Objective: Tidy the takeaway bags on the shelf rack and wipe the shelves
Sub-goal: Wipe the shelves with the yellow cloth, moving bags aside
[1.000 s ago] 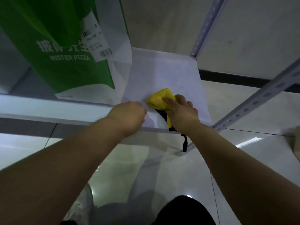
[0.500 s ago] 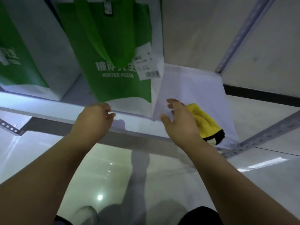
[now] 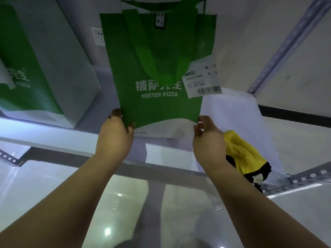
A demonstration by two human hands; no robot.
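Note:
A green and white Mister Pizza takeaway bag [image 3: 157, 72] stands upright on the white shelf [image 3: 238, 115], a printed receipt label [image 3: 202, 77] hanging at its right side. My left hand [image 3: 116, 133] grips the bag's lower left corner. My right hand [image 3: 207, 136] holds the lower right corner, fingers curled at its edge. A yellow cloth with a black trim [image 3: 245, 156] lies on the shelf just right of my right hand, touched by neither hand.
A second green and white bag [image 3: 41, 68] stands on the shelf at the left. Perforated metal uprights [image 3: 290, 42] and a front rail [image 3: 304, 178] frame the shelf's right end. A wall socket [image 3: 98, 36] sits behind. Glossy floor lies below.
My right hand let go of the yellow cloth and moved left to the bag. Both hands now hold the bag's lower corners.

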